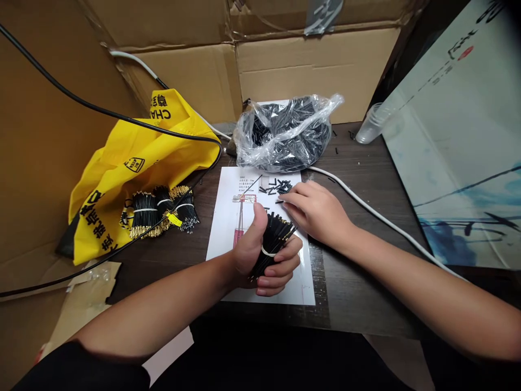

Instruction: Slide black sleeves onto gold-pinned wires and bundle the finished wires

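Observation:
My left hand [271, 258] is wrapped round a bundle of short black wires [277, 233] with gold-coloured tips, tied by a white band. The bundle leans to the upper right, and my left thumb points up beside it. My right hand [315, 212] is just right of the bundle, thumb and forefinger pinched on a small black tube [279, 202]. Behind those fingertips, loose black tubes [274, 187] lie scattered on a printed white sheet [222, 217]. A single thin wire [253, 184] lies across the sheet's print.
A clear plastic bag [285, 136] full of black tubes stands behind the sheet. Several tied wire bundles [145, 212] rest at left by a yellow bag [118, 163]. A black cable [101, 114] crosses the left side. Clear plastic cups [370, 125] and a white cable [366, 201] are at right.

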### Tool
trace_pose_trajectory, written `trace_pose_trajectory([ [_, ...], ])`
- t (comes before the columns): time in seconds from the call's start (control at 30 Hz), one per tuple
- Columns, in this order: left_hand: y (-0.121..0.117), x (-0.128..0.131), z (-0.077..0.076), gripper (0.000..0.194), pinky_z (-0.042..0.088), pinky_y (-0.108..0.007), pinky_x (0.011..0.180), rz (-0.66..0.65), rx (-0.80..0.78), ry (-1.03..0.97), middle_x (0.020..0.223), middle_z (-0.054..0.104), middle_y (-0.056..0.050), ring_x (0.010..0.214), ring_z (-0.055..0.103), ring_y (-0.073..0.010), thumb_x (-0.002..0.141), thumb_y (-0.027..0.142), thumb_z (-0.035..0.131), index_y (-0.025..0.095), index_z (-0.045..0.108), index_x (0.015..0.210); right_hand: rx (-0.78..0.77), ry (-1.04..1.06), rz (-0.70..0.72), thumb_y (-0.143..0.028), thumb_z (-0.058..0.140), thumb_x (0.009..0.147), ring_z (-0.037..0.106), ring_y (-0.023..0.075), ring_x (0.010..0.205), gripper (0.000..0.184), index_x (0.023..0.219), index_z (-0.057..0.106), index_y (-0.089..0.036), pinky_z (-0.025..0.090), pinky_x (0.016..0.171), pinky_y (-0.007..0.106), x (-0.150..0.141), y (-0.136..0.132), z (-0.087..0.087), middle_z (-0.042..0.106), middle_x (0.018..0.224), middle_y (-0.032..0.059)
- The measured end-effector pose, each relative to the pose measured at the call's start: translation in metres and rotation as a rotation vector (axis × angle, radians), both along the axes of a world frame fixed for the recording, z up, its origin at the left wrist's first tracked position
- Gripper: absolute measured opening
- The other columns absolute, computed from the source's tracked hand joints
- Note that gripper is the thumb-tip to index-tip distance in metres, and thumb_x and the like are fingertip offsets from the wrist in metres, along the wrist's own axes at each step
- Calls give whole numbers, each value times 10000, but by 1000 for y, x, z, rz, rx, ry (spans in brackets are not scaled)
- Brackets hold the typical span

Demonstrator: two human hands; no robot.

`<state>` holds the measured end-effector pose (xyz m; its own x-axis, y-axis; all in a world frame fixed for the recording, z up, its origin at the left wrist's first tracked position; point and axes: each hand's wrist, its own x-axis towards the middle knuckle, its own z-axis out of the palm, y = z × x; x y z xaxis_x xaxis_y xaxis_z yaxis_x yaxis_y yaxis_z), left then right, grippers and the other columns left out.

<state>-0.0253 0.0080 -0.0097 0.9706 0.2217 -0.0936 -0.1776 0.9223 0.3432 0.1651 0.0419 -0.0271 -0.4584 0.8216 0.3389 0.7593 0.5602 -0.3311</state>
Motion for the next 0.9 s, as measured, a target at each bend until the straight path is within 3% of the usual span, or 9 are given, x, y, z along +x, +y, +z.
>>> trace_pose_trajectory([
  [0.13, 3, -2, 4, 826, 325, -188, 256, 33, -20, -51, 452, 398, 47, 288, 323, -69, 627, 980, 270, 175, 458, 636, 12, -208, 6, -210, 462, 974, 497, 197, 791, 229, 884, 670, -174, 374, 730, 329, -10, 15, -5, 590, 827, 65],
  [0.33, 5, -4, 8, 878, 309, -199, 248, 60, -54, -30, 435, 389, 36, 278, 321, -79, 595, 998, 159, 174, 460, 610, 59, -332, 10, -160, 469, 945, 486, 207, 813, 144, 890, 601, -163, 352, 696, 324, -16, 14, -2, 599, 898, 77],
  [0.77, 6, -4, 14, 888, 306, -207, 245, 92, -79, 30, 426, 375, 29, 276, 314, -83, 621, 988, 94, 176, 452, 586, -23, -137, 159, -206, 412, 982, 513, 211, 783, 276, 931, 675, -142, 443, 699, 346, -7, 5, 3, 617, 844, 97],
  [0.9, 6, -4, 15, 883, 306, -206, 250, 101, -80, 40, 428, 374, 30, 279, 315, -83, 634, 981, 84, 176, 445, 588, 2, 135, 170, -198, 500, 951, 591, 213, 863, 181, 1002, 671, -169, 495, 792, 379, -6, 2, 12, 654, 919, 89],
])
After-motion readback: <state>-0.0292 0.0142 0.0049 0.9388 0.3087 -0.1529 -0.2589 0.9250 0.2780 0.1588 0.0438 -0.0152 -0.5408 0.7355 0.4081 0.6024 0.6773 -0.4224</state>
